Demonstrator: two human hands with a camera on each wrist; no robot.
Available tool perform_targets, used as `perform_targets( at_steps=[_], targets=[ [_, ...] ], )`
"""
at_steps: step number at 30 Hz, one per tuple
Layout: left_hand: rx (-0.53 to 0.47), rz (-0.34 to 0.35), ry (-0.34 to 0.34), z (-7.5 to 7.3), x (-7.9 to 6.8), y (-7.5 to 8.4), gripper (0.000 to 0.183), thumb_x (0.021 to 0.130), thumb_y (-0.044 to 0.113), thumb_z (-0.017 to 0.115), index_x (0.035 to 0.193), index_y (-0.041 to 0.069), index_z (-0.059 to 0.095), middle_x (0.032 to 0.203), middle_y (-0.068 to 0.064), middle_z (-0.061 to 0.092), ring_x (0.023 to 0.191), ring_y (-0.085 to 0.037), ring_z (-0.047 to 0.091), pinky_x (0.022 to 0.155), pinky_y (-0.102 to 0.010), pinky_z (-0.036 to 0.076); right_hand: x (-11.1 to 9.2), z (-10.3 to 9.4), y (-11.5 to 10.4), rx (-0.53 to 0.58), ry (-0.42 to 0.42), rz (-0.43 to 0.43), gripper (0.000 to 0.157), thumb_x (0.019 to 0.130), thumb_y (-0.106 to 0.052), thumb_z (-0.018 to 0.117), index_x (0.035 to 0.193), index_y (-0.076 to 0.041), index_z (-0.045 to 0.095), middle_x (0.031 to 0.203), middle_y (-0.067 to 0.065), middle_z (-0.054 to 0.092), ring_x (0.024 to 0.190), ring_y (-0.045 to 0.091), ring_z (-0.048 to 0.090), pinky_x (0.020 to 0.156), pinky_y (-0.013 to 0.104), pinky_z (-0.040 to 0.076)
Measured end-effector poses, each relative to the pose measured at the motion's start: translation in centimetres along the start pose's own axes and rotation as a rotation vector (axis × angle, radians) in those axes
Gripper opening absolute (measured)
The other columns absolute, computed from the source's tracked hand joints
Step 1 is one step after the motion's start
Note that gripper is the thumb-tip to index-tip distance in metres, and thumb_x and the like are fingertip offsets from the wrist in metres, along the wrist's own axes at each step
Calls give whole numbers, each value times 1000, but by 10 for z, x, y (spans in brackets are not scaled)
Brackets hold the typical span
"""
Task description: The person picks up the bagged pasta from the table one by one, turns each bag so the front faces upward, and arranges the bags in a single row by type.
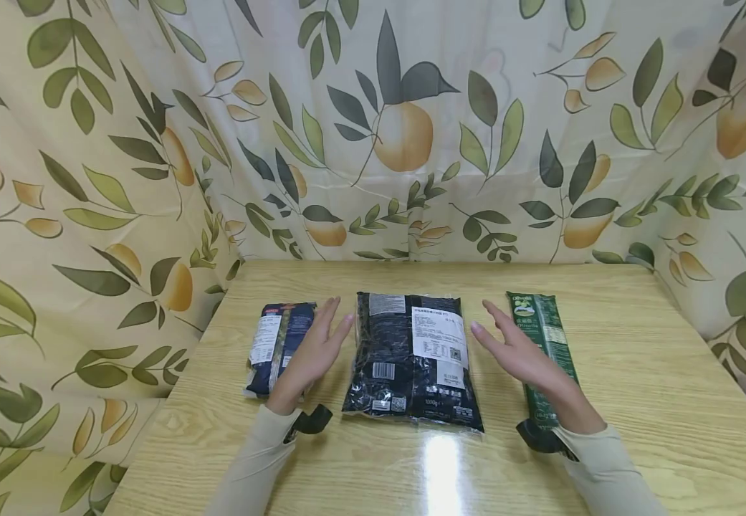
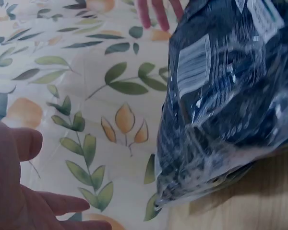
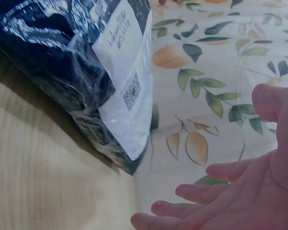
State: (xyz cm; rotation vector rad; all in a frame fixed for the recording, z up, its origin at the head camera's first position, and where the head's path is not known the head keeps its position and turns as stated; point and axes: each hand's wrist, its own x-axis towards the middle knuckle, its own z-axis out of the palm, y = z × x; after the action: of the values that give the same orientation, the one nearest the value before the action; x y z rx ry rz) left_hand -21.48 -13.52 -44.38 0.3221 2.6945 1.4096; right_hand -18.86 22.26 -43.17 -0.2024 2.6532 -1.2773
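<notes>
Bag on table, packet left, pouch right

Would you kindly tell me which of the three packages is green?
The slim rightmost package; the middle package is mainly black and the left package dark blue.

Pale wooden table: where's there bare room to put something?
The table is bare right of the long green plastic packet and on the near side of the big black plastic bag. It's crowded beside the bag, at the left hand and right hand.
</notes>
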Motion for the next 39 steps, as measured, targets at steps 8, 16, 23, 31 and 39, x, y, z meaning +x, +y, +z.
perform_targets(
  at_steps=[8, 16, 23, 31, 39],
  targets=[
    [-183, -122, -58, 5, -5, -8, 73, 108, 58, 37, 167, 20, 16, 175, -12, 14, 160, -40, 16, 125, -68, 21, -2, 6, 7, 166, -54, 27, 83, 110, -50, 39, 166, -5, -3, 171, 30, -1, 154, 59, 7, 118, 78, 19],
    [-336, -184, -105, 12, -9, -16, 70, 112, 44, 36, 166, 4, 13, 174, -18, 14, 160, -41, 14, 129, -61, 16, -3, 13, 19, 399, -144, 99, 83, 111, -50, 36, 165, -7, -10, 172, 27, -7, 157, 54, 1, 120, 75, 18],
    [-522, -249, -171, 17, -12, -22, 74, 112, 42, 35, 165, -1, 5, 172, -26, 6, 159, -48, 9, 130, -59, 11, -8, 19, 21, 580, -200, 135, 84, 111, -49, 37, 165, -10, -14, 172, 25, -11, 157, 53, -3, 123, 70, 19],
    [-690, -277, -253, 21, -18, -27, 80, 111, 43, 37, 164, -2, -4, 173, -25, -5, 160, -47, -1, 128, -66, 7, -12, 24, 24, 811, -276, 149, 83, 112, -46, 34, 163, -12, -22, 172, 19, -20, 158, 50, -9, 125, 68, 13],
    [-777, -318, -256, 24, -23, -29, 79, 110, 41, 37, 164, -3, -1, 173, -25, -3, 160, -45, 0, 126, -59, 24, -15, 28, 26, 895, -293, 176, 81, 113, -46, 30, 162, -12, -24, 171, 21, -21, 158, 47, -14, 123, 71, 11]
  ],
)
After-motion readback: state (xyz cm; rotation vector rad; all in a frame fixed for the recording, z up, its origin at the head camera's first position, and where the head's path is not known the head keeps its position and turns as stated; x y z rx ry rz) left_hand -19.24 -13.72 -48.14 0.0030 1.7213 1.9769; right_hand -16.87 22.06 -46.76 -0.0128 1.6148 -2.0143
